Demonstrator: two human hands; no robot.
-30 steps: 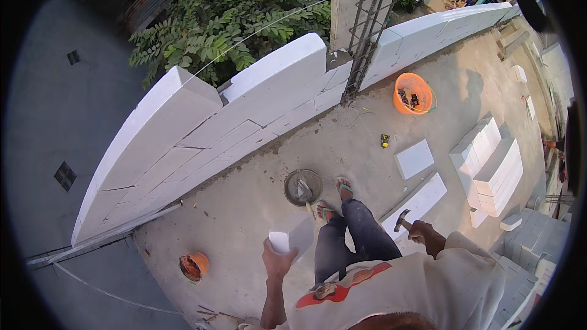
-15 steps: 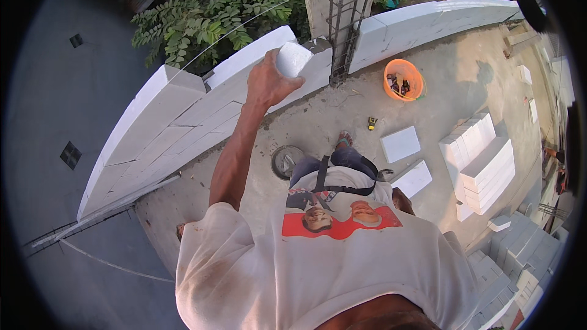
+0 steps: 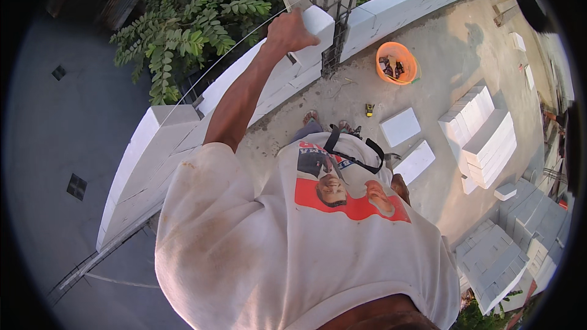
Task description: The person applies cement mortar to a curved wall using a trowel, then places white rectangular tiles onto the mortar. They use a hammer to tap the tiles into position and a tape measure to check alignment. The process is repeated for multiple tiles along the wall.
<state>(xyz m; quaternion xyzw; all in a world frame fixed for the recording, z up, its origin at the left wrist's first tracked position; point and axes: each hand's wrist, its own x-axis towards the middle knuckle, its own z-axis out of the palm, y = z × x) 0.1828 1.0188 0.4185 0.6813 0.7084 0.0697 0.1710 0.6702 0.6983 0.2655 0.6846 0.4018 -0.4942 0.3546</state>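
A short piece of white lightweight concrete block [image 3: 319, 23] sits at the end of the wall's top course, right beside the rebar cage [image 3: 333, 24] of the column. My left hand [image 3: 291, 32] is closed over its near left end, thumb on the inner side. Below it runs the white block wall [image 3: 235, 79], with a small dark gap showing in the course left of the piece. My right hand [image 3: 400, 187] is low by my side, partly covered by my shirt, fingers curled. A dark metal tool end [image 3: 392, 157] shows just beyond it; its handle is hidden.
An orange bucket [image 3: 396, 63] with dark items stands on the concrete floor beyond a yellow-black tape measure [image 3: 369, 110]. Two flat white blocks [image 3: 400, 126] lie nearby, and stacked blocks [image 3: 480, 137] stand to the right. A string line [image 3: 238, 44] runs along the wall top.
My left hand has moved away and a little right, bringing the block piece against the rebar cage. My body has leaned toward the wall, and the round pan by my feet is now hidden.
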